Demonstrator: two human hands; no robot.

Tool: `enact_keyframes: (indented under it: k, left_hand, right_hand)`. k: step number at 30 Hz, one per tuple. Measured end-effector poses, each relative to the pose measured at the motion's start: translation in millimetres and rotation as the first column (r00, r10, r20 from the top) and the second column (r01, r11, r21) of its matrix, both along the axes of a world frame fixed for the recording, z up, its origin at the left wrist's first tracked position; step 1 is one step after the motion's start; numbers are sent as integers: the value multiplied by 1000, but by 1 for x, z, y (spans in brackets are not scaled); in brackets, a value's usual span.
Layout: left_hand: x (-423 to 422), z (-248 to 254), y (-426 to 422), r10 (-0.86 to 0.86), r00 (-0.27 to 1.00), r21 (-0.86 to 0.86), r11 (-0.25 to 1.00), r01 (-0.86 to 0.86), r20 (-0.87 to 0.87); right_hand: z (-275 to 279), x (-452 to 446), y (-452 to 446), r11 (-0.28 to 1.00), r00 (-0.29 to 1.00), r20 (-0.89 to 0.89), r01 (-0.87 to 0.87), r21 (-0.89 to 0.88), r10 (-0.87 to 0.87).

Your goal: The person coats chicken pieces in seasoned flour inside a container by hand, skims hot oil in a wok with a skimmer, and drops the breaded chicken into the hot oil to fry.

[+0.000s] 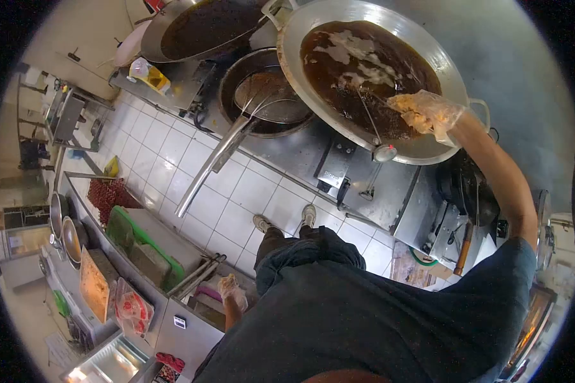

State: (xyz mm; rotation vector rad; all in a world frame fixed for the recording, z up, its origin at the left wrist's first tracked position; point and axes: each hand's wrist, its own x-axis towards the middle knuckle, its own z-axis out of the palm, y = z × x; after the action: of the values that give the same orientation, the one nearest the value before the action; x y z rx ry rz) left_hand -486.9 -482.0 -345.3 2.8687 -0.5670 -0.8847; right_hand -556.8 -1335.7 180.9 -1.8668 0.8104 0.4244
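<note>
My right hand (436,116), in a clear plastic glove, reaches over a wide metal wok (450,67) of dark oil (329,70). Its fingers are closed on a battered piece of food (404,104), low over the oil; the exact kind is unclear. Pale foam floats in the wok. A dial thermometer (384,152) rests at the near rim, its stem dipping into the oil. Down at the lower left, my left hand (232,293) hangs beside a metal counter, gloved and coated with crumbs. Its fingers are too small and smeared with coating to read.
Left of the wok, a long-handled strainer (214,159) lies across a dark round pan (227,105). Another oil-filled wok (153,41) stands farther left, near an oil pouch (149,76). Behind me are a green-rimmed tub (148,237) and an orange-brown board (94,284).
</note>
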Motion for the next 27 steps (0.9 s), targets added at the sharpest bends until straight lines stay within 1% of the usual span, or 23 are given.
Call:
enact_keyframes:
  k: [3, 4, 5, 7, 8, 9, 11, 12, 13, 14, 15, 16, 17, 18, 19, 20, 21, 22, 23, 24, 25, 26, 27]
  left_hand:
    - [2, -1, 8, -94, 985, -132, 985, 113, 144]
    - [4, -3, 11, -121, 973, -174, 972, 156, 196]
    - [7, -5, 14, -147, 957, -211, 956, 202, 249]
    - [16, -4, 16, -102, 971, -212, 966, 149, 218]
    - [20, -2, 15, -24, 991, -173, 984, 47, 132]
    - [23, -6, 17, 59, 997, -119, 992, -52, 54]
    - [25, 34, 3, -133, 982, 130, 985, 115, 137]
    - [26, 61, -9, -235, 958, 252, 949, 190, 162]
    - [29, 98, -33, -265, 953, 329, 922, 205, 149]
    - [28, 100, -27, -259, 958, 349, 914, 204, 119]
    - [29, 92, -15, -214, 973, 344, 923, 174, 83]
    - [31, 84, -5, -149, 988, 329, 936, 127, 42]
    - [32, 64, 12, -59, 998, 309, 949, 56, 1]
    - [34, 40, 32, 74, 996, 284, 957, -56, -53]
    - [38, 15, 49, 226, 968, 264, 946, -190, -113]
    - [43, 7, 52, 368, 914, 279, 908, -313, -171]
    - [47, 4, 55, 467, 856, 294, 869, -399, -220]
    - [49, 8, 54, 542, 802, 306, 830, -466, -250]
    - [48, 7, 55, 451, 858, 191, 891, -413, -246]
    - [46, 5, 58, 359, 905, 75, 933, -351, -228]
    - [44, 4, 64, 269, 943, -38, 959, -281, -196]
    - [43, 9, 74, 182, 971, -140, 969, -203, -153]
    - [45, 13, 84, 163, 970, -202, 959, -199, -181]
  right_hand:
    - [-23, 11, -21, 961, 982, 44, 168, 221, -182]
    - [-19, 15, -13, 984, 984, 72, 159, 76, -165]
    - [-21, 15, -14, 984, 980, 101, 164, 62, -170]
    - [-35, 8, -22, 983, 971, 155, 180, 38, -183]
    - [-43, 5, -25, 990, 978, 208, 32, -136, -3]
    - [-51, 2, -28, 944, 957, 226, -108, -310, 184]
    - [-56, -1, -32, 901, 945, 216, -141, -410, 246]
    - [-54, -2, -31, 939, 969, 212, -45, -342, 124]
    - [-60, -7, -48, 925, 949, 263, -64, -375, 172]
    - [-66, -12, -64, 908, 924, 311, -80, -412, 222]
    - [-61, -12, -68, 889, 895, 354, -91, -450, 271]
    - [-49, -17, -75, 983, 936, 350, 95, -157, -34]
    - [-33, -18, -71, 944, 911, 252, 301, 136, -327]
    - [-27, -18, -68, 862, 829, 257, 438, 254, -497]
    - [-22, -17, -75, 900, 874, 237, 378, 216, -424]
    - [-22, -17, -92, 931, 913, 210, 315, 182, -350]
    - [-24, -17, -104, 957, 945, 179, 251, 147, -275]
    - [-31, -16, -111, 992, 964, 247, 111, -58, -93]
    - [-38, -15, -117, 958, 957, 279, 3, -285, 80]
    - [-39, -11, -120, 877, 930, 271, -96, -471, 248]
    - [-40, -8, -122, 976, 944, 330, 40, -215, 34]
    - [-39, -5, -122, 978, 916, 344, 206, 44, -208]
    - [-38, -2, -120, 988, 915, 391, 138, -70, -101]
